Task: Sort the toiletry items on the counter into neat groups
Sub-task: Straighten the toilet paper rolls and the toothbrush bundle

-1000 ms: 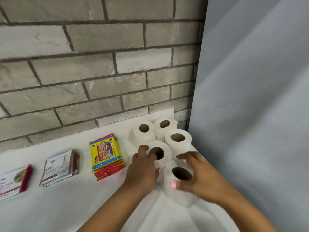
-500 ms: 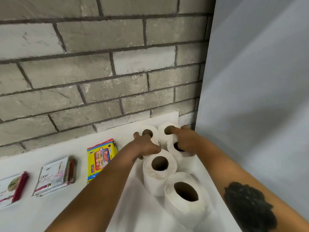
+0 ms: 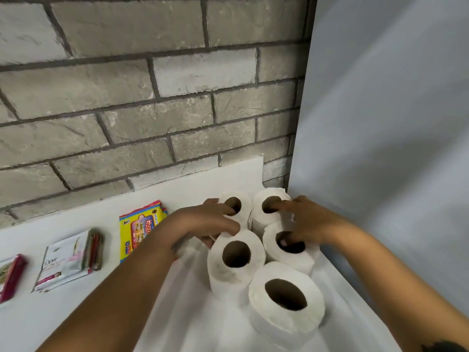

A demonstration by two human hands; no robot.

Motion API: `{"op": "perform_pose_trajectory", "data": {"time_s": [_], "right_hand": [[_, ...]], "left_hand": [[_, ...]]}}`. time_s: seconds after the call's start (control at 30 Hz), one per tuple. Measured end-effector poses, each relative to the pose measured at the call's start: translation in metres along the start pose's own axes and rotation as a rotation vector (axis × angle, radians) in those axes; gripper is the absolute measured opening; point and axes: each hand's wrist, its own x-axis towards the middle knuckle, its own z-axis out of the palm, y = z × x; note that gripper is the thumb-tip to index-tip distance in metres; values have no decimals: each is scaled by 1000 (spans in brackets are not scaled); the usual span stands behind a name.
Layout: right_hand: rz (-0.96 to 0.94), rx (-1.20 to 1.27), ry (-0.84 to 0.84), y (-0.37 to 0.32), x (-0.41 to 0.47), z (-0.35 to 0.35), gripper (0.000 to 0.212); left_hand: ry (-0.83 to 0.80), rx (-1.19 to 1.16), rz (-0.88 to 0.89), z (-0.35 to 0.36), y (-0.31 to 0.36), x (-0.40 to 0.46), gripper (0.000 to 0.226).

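Several white toilet rolls stand upright in a tight cluster at the right end of the white counter (image 3: pixel 76 313). My left hand (image 3: pixel 203 222) reaches over the back left roll (image 3: pixel 241 199), with a fingertip in its core and the other fingers curled against its side. My right hand (image 3: pixel 312 222) spans two rolls: the index finger is in the core of the back right roll (image 3: pixel 269 196) and the thumb is in the core of the middle right roll (image 3: pixel 291 260). The middle left roll (image 3: pixel 236 273) and the front roll (image 3: pixel 286 318) stand untouched.
A yellow wipes pack (image 3: pixel 137 229) lies left of the rolls, partly under my left forearm. Further left lie a stack of Dove sachets (image 3: pixel 68 257) and a red and white packet (image 3: pixel 10 273) at the frame edge. A brick wall runs behind; a grey wall closes the right side.
Both hands have left the two front rolls and moved back to the rear rolls. In the last half second they have only settled deeper onto those rolls.
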Motion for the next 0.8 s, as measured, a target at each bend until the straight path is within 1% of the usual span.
{"op": "perform_pose_trajectory", "data": {"time_s": [0.03,0.1,0.13,0.17,0.23,0.27,0.4,0.47,0.53,0.7,0.8], "right_hand": [[6,119,-11,1,-2,-5,69],[49,469,36,2,-1,-12,67],[82,595,87,3,4,-13,64],[128,638,129,4,9,-11,63],[201,593,146,5,22,-3,70],[205,565,148,6,28,2,74],[170,580,163,7,40,10,72],[169,568,169,6,44,11,76],[161,541,186,5,49,13,79],[147,468,204,0,65,10,72],[168,477,199,-4,72,7,68]], "left_hand": [[36,5,10,-3,1,0,56],[180,70,38,-8,3,3,54],[228,100,36,-9,4,6,59],[241,123,20,-7,5,10,68],[212,125,-37,-1,5,17,87],[196,111,-57,2,5,21,91],[234,123,-40,0,7,40,83],[247,161,-12,-7,10,52,83],[270,173,42,-12,11,65,80],[326,215,225,-17,9,99,66],[358,266,254,-18,8,108,64]]}}
